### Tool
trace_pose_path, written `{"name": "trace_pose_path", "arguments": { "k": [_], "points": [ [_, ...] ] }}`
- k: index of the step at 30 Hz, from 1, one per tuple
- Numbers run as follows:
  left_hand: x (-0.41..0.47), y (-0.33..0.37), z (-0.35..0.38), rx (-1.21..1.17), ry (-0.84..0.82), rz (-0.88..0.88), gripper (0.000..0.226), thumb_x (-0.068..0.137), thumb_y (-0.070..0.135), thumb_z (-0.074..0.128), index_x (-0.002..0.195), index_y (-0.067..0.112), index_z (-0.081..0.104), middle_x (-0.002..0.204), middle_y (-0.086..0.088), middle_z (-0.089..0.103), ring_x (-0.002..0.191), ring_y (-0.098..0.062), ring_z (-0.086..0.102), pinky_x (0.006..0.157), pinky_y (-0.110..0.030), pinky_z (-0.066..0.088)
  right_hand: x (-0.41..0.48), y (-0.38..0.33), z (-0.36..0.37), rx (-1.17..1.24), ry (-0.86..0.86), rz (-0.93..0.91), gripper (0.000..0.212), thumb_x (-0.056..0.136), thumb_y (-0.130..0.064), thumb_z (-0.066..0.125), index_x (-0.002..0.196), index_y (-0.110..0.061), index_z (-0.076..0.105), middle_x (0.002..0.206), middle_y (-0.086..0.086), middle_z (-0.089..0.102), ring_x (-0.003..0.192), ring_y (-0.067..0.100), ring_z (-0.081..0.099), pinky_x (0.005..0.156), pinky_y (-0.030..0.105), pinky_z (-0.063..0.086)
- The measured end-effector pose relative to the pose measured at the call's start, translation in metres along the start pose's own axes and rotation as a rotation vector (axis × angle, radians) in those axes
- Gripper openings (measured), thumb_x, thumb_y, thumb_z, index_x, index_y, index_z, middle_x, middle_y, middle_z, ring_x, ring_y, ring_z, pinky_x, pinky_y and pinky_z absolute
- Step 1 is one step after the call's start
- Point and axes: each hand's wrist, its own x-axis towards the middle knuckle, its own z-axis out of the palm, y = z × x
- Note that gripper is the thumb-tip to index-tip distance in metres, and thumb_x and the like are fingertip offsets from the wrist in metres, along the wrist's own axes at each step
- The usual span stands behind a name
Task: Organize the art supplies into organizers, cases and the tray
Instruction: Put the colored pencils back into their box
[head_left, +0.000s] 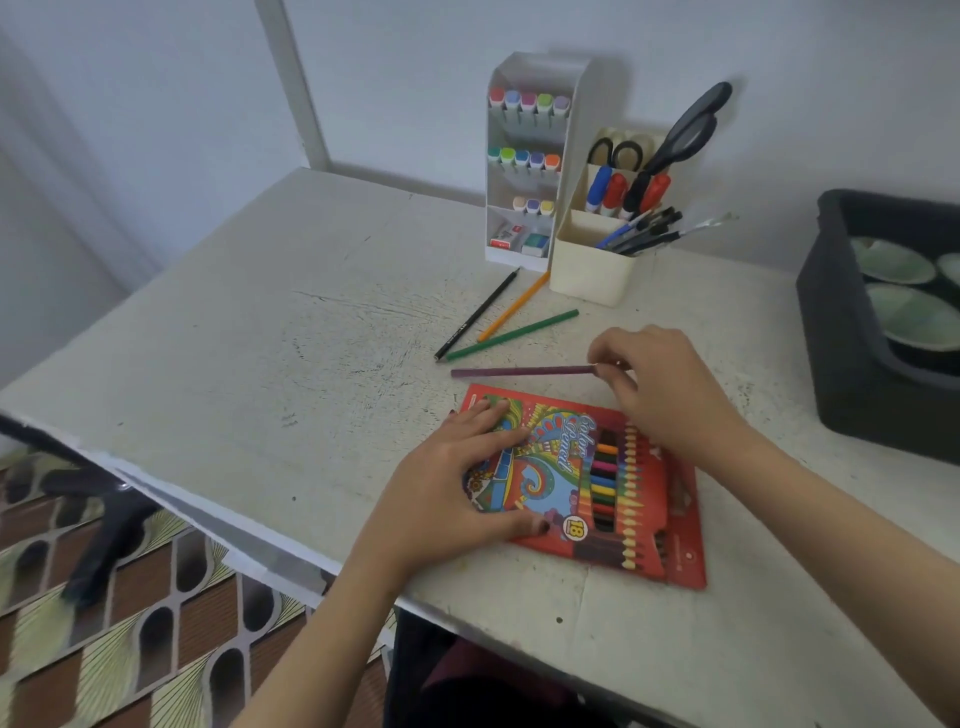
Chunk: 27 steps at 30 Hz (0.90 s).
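My left hand (457, 483) lies flat on the red colour pencil box (631, 486), fingers spread and almost straight, pressing its left part, with the thumb at the near edge. My right hand (660, 384) is above the far right corner of the box and pinches the right end of a purple pencil (519, 372) between thumb and fingertips. This pencil lies across the table (260, 338) just at 12 o'clock from the box. A little further, at 11 o'clock, three loose pencils lie close together: a green pencil (511, 335), an orange pencil (514, 306) and a black pencil (478, 314). Far at 12 o'clock, against the wall, stands a white marker organizer (561, 249) with rows of markers, and touching its right side a cream organizer (592, 265) with scissors, thick markers and pens. At 2 o'clock a dark tray (841, 338) holds some green dishes.
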Motion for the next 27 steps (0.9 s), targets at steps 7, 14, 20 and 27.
{"name": "trace_pose_path", "arguments": {
  "k": [7,14,20,27],
  "points": [
    [0.0,0.001,0.001,-0.019,0.007,0.008,0.076,0.055,0.079,0.062,0.125,0.057,0.043,0.145,0.031,0.025,0.136,0.016,0.014,0.107,-0.004,0.002,-0.067,0.028,-0.048,-0.1,0.074,0.108,0.013,0.083,-0.005,0.066,0.09,-0.014,0.072,0.08,-0.002,0.069,0.073,0.017,0.055,0.071,0.036,0.04],
    [0.002,-0.002,0.003,-0.021,0.019,0.029,0.08,0.055,0.079,0.062,0.128,0.052,0.045,0.14,0.037,0.022,0.137,0.013,0.016,0.109,-0.007,0.005,-0.146,0.043,-0.069,-0.159,0.101,0.355,0.02,0.076,0.002,0.07,0.088,-0.014,0.071,0.075,-0.01,0.056,0.065,0.011,0.048,0.067,0.033,0.04],
    [0.002,-0.002,0.004,-0.018,0.026,0.036,0.083,0.055,0.084,0.058,0.129,0.048,0.047,0.142,0.035,0.024,0.138,0.011,0.018,0.113,-0.017,0.01,-0.172,0.043,-0.065,-0.088,0.154,0.368,0.034,0.08,-0.032,0.041,0.084,-0.016,0.07,0.074,-0.011,0.056,0.063,0.009,0.048,0.064,0.033,0.04],
    [0.002,0.0,0.002,-0.003,0.013,0.036,0.084,0.054,0.084,0.058,0.13,0.049,0.046,0.14,0.038,0.021,0.136,0.015,0.014,0.106,-0.004,0.004,-0.157,0.044,-0.049,-0.095,0.138,0.304,0.017,0.082,-0.014,0.055,0.088,-0.019,0.071,0.081,-0.006,0.066,0.07,0.018,0.058,0.068,0.043,0.047]
  ]
}}
